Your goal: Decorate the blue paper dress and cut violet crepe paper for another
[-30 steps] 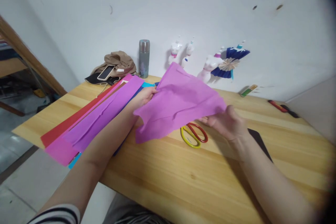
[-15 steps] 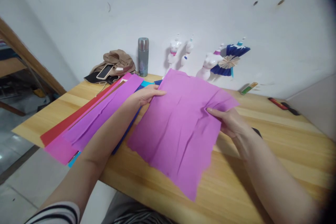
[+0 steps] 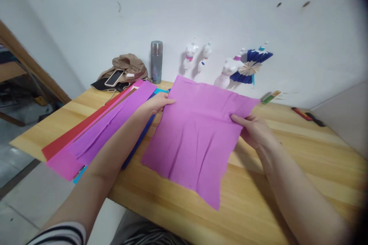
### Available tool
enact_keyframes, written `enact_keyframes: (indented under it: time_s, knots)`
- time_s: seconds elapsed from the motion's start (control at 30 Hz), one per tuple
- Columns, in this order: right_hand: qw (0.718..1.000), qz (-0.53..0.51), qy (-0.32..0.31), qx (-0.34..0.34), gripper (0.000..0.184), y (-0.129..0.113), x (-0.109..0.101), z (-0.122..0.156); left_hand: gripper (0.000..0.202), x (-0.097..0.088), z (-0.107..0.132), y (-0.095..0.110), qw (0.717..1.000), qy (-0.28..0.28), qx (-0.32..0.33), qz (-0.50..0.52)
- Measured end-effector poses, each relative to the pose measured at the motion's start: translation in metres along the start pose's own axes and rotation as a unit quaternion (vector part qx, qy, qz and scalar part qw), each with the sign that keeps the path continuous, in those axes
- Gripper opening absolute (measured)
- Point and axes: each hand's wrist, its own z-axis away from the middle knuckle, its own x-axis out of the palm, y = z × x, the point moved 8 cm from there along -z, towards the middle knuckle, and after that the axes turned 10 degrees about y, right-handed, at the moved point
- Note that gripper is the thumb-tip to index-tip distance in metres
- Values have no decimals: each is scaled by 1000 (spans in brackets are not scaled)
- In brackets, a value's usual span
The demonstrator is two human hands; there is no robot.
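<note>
Between my hands is a purple sheet of crepe paper [image 3: 198, 134], held up above the table with its lower edge uneven and soft creases running down it. My left hand [image 3: 159, 102] pinches the left edge near the top, thumb on the front. On the opposite side my right hand [image 3: 254, 128] grips the right edge, its thumb pressed on the front and its other fingers behind the sheet. Beside my left forearm lies a stack of coloured paper strips [image 3: 115, 122] in purple, pink, red, brown and blue, partly covered by that arm.
Along the wall stand a grey thermos [image 3: 156, 63] and several small white mannequin figures [image 3: 228, 69], one dressed in a dark blue pleated paper piece [image 3: 253, 65]. A brown cloth bag [image 3: 130, 67] with a phone [image 3: 114, 78] is at the back left. A red-and-black cutter [image 3: 307, 116] lies right on the wooden table [image 3: 258, 199].
My hands have drawn slightly apart, and the purple sheet is stretched flatter. Its bunched crease near my right thumb has eased, and its lower corner sits a little higher.
</note>
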Motion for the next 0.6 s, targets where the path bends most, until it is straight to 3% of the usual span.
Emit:
enact_keyframes:
  time_s: [0.2, 0.4, 0.6]
  knots:
    - [999, -4, 34, -19, 37, -3, -3, -3, 31, -2, -5, 3, 997, 35, 21, 65]
    - [993, -63, 54, -81, 40, -24, -4, 0, 6, 4, -7, 14, 983, 10, 97, 153]
    - [993, -54, 40, -96, 37, -30, -14, -7, 21, 9, -5, 17, 977, -7, 112, 183]
